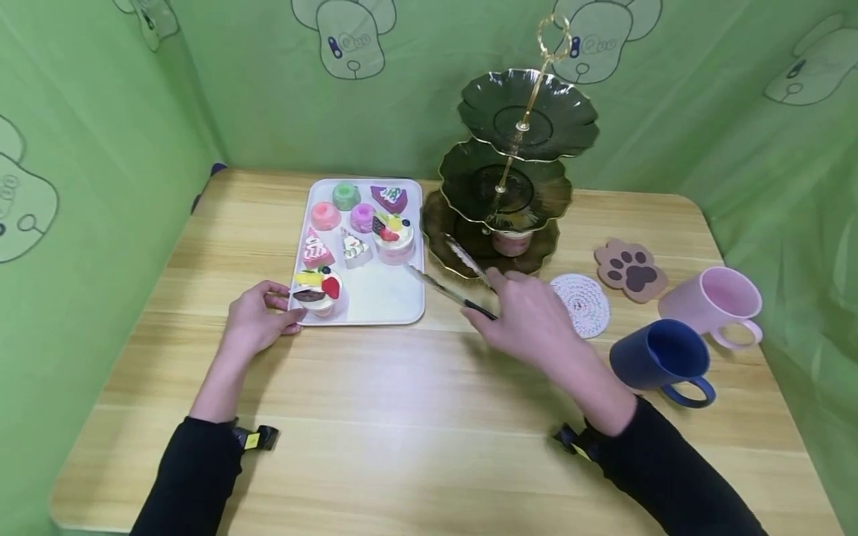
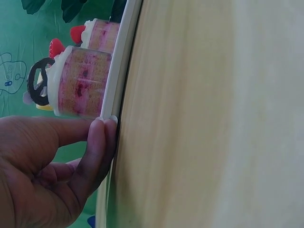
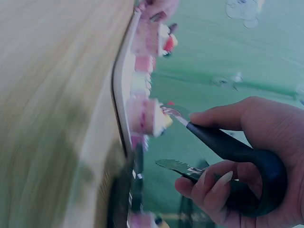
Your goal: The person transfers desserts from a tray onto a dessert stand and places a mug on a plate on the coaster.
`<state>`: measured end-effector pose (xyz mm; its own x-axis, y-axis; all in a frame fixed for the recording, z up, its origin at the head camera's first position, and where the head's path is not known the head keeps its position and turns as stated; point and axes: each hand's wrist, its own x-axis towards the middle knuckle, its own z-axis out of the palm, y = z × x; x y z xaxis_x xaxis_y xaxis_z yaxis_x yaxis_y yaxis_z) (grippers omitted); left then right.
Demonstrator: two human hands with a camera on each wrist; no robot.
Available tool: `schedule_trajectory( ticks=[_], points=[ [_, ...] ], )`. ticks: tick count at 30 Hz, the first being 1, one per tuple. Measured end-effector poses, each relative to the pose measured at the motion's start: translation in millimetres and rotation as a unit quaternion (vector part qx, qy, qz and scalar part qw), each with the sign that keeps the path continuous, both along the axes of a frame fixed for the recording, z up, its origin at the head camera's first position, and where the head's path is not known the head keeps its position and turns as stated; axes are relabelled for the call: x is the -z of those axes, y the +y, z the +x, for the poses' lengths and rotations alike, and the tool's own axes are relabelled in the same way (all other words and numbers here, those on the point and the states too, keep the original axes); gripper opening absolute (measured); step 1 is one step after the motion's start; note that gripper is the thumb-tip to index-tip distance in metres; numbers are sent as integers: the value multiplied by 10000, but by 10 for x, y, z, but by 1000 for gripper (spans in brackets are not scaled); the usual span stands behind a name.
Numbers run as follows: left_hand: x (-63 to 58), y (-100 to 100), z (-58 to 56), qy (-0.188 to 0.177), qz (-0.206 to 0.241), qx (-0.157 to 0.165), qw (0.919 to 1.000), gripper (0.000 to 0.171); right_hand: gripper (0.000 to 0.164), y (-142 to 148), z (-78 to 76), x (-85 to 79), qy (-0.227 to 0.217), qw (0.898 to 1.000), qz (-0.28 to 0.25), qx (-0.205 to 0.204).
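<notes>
Left hand pinches the tray at its near-left corner; hold it steady. Right hand's fingers grip the tongs, arms spread, one tip by the tray's right edge. For the tray's right-side cake cup, I'd straddle the body, squeeze gently.

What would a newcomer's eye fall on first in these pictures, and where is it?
Probably the dark three-tier stand with gold trim, right of centre at the back of the table. Next comes the white tray of colourful desserts to its left, pinched near its front-left corner by the left hand. In front of the stand, the right hand holds black-handled tongs, arms apart.
</notes>
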<state>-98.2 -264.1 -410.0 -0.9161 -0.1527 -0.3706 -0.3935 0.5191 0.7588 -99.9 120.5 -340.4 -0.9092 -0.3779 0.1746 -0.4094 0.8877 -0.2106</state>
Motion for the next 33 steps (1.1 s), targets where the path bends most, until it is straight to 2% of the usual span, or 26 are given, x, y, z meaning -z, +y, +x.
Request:
schedule_trajectory(
  ticks=[5, 10, 17, 23, 33],
  points=[
    [13, 4, -1, -16, -47, 3, 10000, 50, 47, -252, -197, 96, -49, 9998, 206, 54],
    [24, -3, -11, -43, -26, 16, 10000, 51, 51, -411, -341, 150, -174, 9986, 466, 192],
    [21, -16, -14, -21, -57, 46, 10000, 50, 51, -584, -495, 199, -248, 9973, 678, 145],
    [30, -19, -16, -29, -54, 29, 10000, 50, 47, -654, -558, 238, -310, 9968, 703, 203],
    [36, -22, -19, -59, 25, 12, 10000, 50, 43, -655, -551, 263, -457, 9963, 710, 149]
  ],
)
